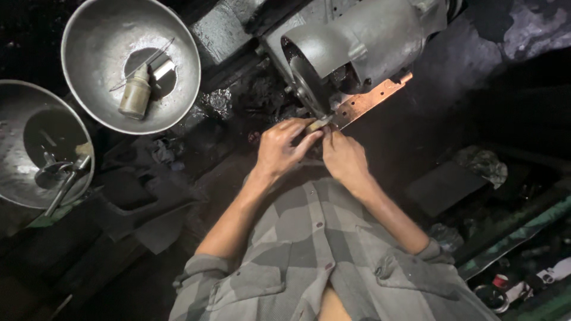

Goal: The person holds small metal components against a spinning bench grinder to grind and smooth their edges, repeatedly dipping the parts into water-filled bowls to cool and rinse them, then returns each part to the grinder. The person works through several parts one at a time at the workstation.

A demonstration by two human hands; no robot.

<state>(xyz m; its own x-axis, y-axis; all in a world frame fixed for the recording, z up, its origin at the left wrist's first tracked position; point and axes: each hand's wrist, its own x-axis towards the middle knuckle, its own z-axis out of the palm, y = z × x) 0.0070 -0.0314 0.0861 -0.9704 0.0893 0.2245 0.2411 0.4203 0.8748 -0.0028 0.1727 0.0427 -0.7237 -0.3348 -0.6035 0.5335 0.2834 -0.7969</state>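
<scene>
Both hands pinch a small metal piece (319,123) against the grinder wheel (309,89): left hand (284,148) and right hand (344,156) close together. Best keep fingertips back, pressure light (copper strip (372,100) sits just beside).

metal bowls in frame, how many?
2. One bowl at upper left holds a small bottle; the other bowl at the left edge is partly cropped. Dark areas may hide more.
</scene>
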